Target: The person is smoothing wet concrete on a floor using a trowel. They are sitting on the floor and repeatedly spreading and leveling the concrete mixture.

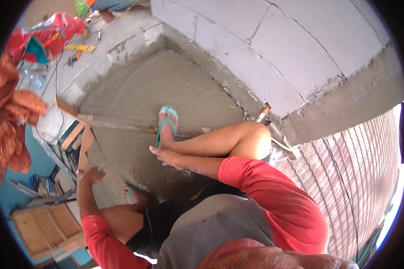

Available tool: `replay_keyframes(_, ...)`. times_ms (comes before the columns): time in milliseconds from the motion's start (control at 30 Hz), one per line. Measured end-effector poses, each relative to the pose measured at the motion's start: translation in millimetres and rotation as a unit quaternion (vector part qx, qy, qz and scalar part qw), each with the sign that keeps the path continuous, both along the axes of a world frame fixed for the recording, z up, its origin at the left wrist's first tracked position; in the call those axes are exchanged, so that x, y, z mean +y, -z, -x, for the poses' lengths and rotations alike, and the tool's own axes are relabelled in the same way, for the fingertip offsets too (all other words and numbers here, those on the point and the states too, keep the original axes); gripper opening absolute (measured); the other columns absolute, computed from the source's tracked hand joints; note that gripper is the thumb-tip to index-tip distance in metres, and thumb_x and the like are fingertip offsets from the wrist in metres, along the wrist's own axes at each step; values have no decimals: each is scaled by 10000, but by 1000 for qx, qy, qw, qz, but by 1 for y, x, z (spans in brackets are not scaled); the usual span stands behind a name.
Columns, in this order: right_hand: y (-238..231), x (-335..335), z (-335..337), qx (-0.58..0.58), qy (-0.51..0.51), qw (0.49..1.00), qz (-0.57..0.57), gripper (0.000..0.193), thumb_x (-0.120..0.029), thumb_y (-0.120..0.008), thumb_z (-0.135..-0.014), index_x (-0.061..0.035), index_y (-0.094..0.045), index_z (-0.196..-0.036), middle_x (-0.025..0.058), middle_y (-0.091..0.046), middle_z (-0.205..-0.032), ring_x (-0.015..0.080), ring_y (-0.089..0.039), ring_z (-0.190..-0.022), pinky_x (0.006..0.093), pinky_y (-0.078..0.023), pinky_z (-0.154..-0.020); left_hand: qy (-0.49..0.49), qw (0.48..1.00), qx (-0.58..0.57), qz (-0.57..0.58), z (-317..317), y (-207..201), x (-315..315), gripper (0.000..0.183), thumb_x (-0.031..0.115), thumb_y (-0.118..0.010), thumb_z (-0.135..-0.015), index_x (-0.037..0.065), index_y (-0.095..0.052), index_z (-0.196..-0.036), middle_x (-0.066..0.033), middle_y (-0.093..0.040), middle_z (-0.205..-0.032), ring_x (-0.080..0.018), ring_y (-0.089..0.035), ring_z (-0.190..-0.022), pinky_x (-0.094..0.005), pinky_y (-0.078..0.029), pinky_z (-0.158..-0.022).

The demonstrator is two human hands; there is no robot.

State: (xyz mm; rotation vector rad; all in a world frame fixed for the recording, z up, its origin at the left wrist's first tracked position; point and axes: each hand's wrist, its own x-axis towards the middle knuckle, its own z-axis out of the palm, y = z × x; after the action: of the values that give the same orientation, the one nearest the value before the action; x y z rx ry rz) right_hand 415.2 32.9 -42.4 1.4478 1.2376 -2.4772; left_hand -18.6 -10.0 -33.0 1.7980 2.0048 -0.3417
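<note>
My left hand [93,175] is beside the upright wooden form board [85,145] at the left edge of the cement. Its fingers are curled, with greyish tips; what they hold, if anything, is hidden. My right hand [167,157] is stretched out low near my ankle, fingers straight and pressed against no tool that I can see. A teal flip-flop [159,134] is on my forward foot, at the long wooden strip [121,125] lying across the cement. Smooth wet cement [166,78] fills the far side; rougher, wetter cement [130,157] lies nearer me.
A block wall [256,40] bounds the far right, with an orange-tipped pipe [263,113] at its foot. Corrugated sheeting [345,166] is at right. At left are an orange tarp [13,130], a yellow level [80,47], a red sack [45,36] and a wooden panel [47,226]. Another person [114,5] is far off.
</note>
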Motion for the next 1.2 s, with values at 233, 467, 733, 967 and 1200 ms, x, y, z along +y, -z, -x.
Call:
replay_keyframes(233,-33,30,-19,-84,82,927,-357,840,-614,-376,-964,-11,-200,-1521,272,-162,-1570,374,-201,-1458,441,-175,-1185,-83,986,-108,99,-24,-29,9,593,439,-675,-821,-62,-647,-1135,-268,-677,-1065,-383,-652,-1039,-425,-492,-880)
replay_keyframes(467,-110,62,-81,-63,213,904,-365,819,-557,-413,-973,30,-212,-1508,280,-257,-1537,395,-263,-1435,473,-244,-1161,-86,986,-94,105,-29,-33,11,596,436,-677,-822,-49,-644,-1167,-260,-675,-1091,-373,-645,-1071,-411,-485,-910)
replay_keyframes(733,-206,138,-262,-190,354,782,-478,766,-550,-552,-906,-37,-400,-1455,222,-382,-1498,349,-358,-1384,433,-302,-1128,-76,989,-114,63,4,-6,8,564,453,-679,-813,-37,-667,-1091,-236,-698,-977,-363,-674,-969,-422,-497,-841)
replay_keyframes(967,-224,148,-316,-139,452,740,-478,584,-433,-576,-921,7,-545,-1303,192,-565,-1315,312,-522,-1225,415,-395,-1033,-72,992,-73,75,-44,-64,2,568,469,-681,-797,-74,-669,-965,-199,-696,-817,-333,-686,-814,-428,-496,-766)
replay_keyframes(1200,-189,155,-272,-260,194,780,-534,547,-406,-657,-874,34,-619,-1197,243,-652,-1168,327,-605,-1147,378,-461,-964,-62,988,-105,90,-48,-61,15,569,506,-650,-806,-58,-670,-886,-202,-679,-792,-340,-665,-794,-438,-488,-765)
